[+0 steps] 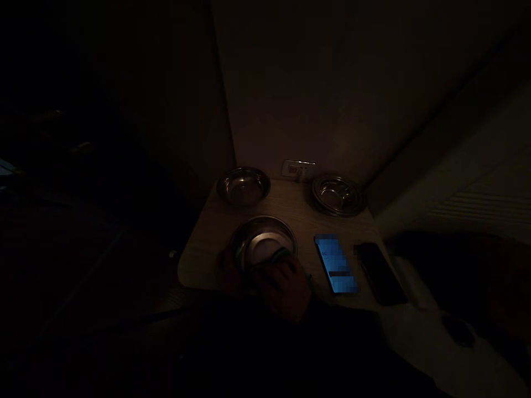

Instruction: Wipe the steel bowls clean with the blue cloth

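A shiny metal bowl (pixel 265 225) is at the front of a small wooden table, in very dim light. At its left rim is my left hand (pixel 228 272), dark and partly lost in shadow, its fingers closed on the bowl's edge. My right hand (pixel 288 287) reaches over the near right side of the bowl, fingers bent and pressed down. Under those fingers a dark, cloth-like piece with a greenish edge (pixel 280 254) shows against the inside of the bowl; most of it is covered by the hand.
Another metal bowl (pixel 244 188) stands at the table's back left. Stacked metal bowls (pixel 337 194) stand at the back right. A phone with a lit screen (pixel 337 268) and a dark phone (pixel 382 273) lie on the right. A wall socket (pixel 297 168) is behind the wooden table (pixel 197 257).
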A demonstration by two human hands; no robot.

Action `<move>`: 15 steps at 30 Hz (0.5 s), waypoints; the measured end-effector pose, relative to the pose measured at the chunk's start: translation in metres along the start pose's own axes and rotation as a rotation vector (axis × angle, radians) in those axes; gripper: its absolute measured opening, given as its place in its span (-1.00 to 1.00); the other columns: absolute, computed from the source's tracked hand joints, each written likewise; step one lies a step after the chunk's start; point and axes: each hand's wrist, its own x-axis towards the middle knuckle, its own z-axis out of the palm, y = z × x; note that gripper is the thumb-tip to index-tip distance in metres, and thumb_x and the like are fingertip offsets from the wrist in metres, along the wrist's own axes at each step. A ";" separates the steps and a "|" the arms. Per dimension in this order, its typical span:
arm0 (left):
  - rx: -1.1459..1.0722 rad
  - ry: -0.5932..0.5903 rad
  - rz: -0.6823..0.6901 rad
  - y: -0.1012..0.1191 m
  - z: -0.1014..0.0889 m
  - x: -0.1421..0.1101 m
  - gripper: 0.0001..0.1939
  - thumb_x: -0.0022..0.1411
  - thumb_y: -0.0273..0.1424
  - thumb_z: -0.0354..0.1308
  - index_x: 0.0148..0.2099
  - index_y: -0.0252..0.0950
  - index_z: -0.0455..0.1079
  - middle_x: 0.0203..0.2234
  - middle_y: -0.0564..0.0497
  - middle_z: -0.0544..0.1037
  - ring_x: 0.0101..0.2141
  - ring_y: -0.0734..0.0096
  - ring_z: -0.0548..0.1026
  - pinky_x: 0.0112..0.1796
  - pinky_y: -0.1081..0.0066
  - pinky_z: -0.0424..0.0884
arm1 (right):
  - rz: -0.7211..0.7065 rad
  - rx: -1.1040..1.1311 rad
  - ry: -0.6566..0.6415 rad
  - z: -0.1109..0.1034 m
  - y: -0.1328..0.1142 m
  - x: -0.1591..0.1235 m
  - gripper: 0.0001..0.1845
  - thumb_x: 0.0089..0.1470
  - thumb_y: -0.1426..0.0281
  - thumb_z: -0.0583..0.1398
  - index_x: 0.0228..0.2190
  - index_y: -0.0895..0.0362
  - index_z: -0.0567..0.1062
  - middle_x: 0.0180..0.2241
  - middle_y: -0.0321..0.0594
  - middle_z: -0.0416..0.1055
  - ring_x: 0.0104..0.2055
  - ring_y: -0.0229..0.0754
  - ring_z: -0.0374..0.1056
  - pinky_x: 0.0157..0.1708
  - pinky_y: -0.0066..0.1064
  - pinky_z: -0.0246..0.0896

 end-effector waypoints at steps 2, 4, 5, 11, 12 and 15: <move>0.033 -0.030 0.012 -0.003 -0.002 0.001 -0.74 0.22 -0.34 -0.01 -0.24 -0.35 0.46 -0.34 -0.12 0.55 -0.20 0.23 0.46 -0.13 0.28 0.37 | -0.043 0.002 0.001 -0.004 0.007 -0.001 -0.79 0.14 0.46 0.13 -0.20 0.07 0.51 -0.32 -0.24 0.49 -0.25 -0.18 0.28 -0.07 -0.16 0.07; 0.063 -0.041 0.014 -0.006 -0.001 0.001 -0.73 0.23 -0.33 -0.02 -0.20 -0.34 0.46 -0.33 -0.11 0.54 -0.20 0.24 0.46 -0.13 0.28 0.37 | -0.056 -0.029 -0.019 -0.015 0.021 -0.006 -0.78 0.14 0.46 0.12 -0.18 0.08 0.51 -0.33 -0.22 0.48 -0.25 -0.17 0.28 -0.08 -0.16 0.08; 0.070 -0.032 0.010 -0.007 0.001 0.002 -0.72 0.23 -0.32 -0.02 -0.19 -0.34 0.46 -0.32 -0.11 0.54 -0.20 0.24 0.46 -0.13 0.28 0.37 | -0.054 -0.047 -0.033 -0.020 0.027 -0.008 -0.77 0.15 0.45 0.12 -0.17 0.10 0.51 -0.33 -0.21 0.48 -0.25 -0.16 0.28 -0.10 -0.16 0.09; 0.081 -0.041 0.063 -0.016 0.005 0.004 -0.77 0.18 -0.39 0.03 -0.15 -0.33 0.43 -0.23 -0.12 0.54 -0.14 0.24 0.45 -0.08 0.27 0.34 | 0.010 -0.056 0.018 -0.007 0.012 0.004 -0.77 0.16 0.48 0.10 -0.17 0.10 0.50 -0.32 -0.22 0.49 -0.27 -0.17 0.28 -0.09 -0.17 0.08; 0.092 -0.064 0.089 -0.018 0.003 0.005 -0.77 0.15 -0.41 0.06 -0.15 -0.32 0.43 -0.21 -0.12 0.53 -0.12 0.22 0.44 -0.06 0.26 0.34 | 0.007 -0.048 0.037 0.000 0.007 0.010 -0.78 0.16 0.48 0.11 -0.19 0.09 0.50 -0.32 -0.24 0.49 -0.27 -0.17 0.27 -0.08 -0.17 0.07; 0.142 -0.104 0.196 -0.026 -0.001 0.007 -0.71 0.03 -0.47 0.15 -0.13 -0.31 0.42 -0.15 -0.14 0.52 -0.06 0.15 0.41 -0.02 0.21 0.31 | 0.028 -0.063 0.059 0.011 0.006 0.028 -0.80 0.14 0.45 0.15 -0.19 0.06 0.51 -0.30 -0.25 0.49 -0.25 -0.16 0.26 -0.07 -0.15 0.04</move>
